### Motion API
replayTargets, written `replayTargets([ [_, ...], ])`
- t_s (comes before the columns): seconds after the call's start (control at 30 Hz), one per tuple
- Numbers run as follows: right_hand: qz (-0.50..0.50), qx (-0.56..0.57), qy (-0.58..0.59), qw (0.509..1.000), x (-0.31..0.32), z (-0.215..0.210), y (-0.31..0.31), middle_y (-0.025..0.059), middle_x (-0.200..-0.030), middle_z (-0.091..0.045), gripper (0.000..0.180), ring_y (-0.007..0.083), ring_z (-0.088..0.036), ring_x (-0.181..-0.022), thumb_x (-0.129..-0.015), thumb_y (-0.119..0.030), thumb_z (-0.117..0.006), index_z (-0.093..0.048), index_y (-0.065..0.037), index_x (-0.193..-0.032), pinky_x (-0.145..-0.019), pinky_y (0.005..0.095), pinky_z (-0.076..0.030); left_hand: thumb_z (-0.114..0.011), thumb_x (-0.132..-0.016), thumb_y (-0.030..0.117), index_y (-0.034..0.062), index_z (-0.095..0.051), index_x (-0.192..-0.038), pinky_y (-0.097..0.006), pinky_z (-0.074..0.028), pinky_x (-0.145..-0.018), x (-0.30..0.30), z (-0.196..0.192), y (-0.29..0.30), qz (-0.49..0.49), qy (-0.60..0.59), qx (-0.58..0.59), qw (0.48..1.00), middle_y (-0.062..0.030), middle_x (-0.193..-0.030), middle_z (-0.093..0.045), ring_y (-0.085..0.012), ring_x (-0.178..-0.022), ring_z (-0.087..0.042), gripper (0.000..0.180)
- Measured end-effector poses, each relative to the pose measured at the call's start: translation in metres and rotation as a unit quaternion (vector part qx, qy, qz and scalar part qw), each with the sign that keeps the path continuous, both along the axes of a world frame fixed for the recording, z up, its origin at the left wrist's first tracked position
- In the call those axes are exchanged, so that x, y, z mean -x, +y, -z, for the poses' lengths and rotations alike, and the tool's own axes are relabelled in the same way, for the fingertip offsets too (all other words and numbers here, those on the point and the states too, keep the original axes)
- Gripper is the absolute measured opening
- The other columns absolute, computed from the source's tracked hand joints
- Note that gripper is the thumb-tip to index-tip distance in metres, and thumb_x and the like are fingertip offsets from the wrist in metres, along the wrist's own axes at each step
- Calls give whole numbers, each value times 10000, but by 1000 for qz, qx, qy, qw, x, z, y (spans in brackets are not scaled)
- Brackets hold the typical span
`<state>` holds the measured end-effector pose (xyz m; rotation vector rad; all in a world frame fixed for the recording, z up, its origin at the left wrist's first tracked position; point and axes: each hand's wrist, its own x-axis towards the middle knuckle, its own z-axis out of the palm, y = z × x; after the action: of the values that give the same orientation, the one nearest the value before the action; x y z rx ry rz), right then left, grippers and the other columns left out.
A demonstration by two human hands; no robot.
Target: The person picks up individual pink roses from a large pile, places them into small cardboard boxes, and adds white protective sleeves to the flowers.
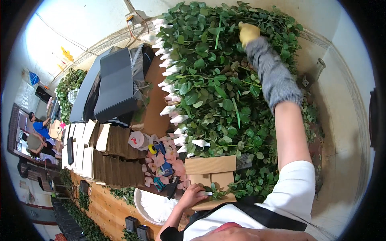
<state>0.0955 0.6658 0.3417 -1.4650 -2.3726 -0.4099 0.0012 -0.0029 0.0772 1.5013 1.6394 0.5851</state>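
At the front of the bench, my bare left hand (192, 197) is closed around the white-wrapped head (205, 193) of a leafy flower stem. Its leaves (217, 193) lie across an open cardboard wrapper (211, 165). Stretched to the far side, my right hand (249, 33), in a yellow glove and grey knitted sleeve, rests among a big pile of leafy stems (221, 84). Its fingers look curled in, and leaves hide what they grip. White-wrapped flower heads (169, 87) line the pile's left edge, probably roses.
Stacked folded cardboard (116, 170) and dark grey boxes (114, 82) stand left. Between them and me lie pink petals (159, 160), a black-handled tool (173, 188) and a tub of white pieces (155, 207). Two people (40, 128) are far left; a wall (339, 132) bounds the right.
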Motion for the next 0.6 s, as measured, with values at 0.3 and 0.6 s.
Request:
replayTargets([
  [0.3,-87,-63,140,984,-89,43,-174,163,-990,-694,503,359,-671,-914,-799,-58,-710,-629,-115,-1292,-805,466,-541,-830,-773,205,20,-695,-1042,-419,-517,-869,-6,-9,3,-27,-4,-39,999,-156,-1035,-630,-356,-987,-622,353],
  [0.6,-145,188,217,947,-284,56,-345,132,-1226,-678,533,276,-650,-1125,-844,99,-596,-622,-92,-1341,-998,359,-491,-817,-754,255,52,-641,-1173,-456,-518,-915,1,21,-5,56,65,-102,991,-200,-1094,-598,-397,-1063,-604,498],
])
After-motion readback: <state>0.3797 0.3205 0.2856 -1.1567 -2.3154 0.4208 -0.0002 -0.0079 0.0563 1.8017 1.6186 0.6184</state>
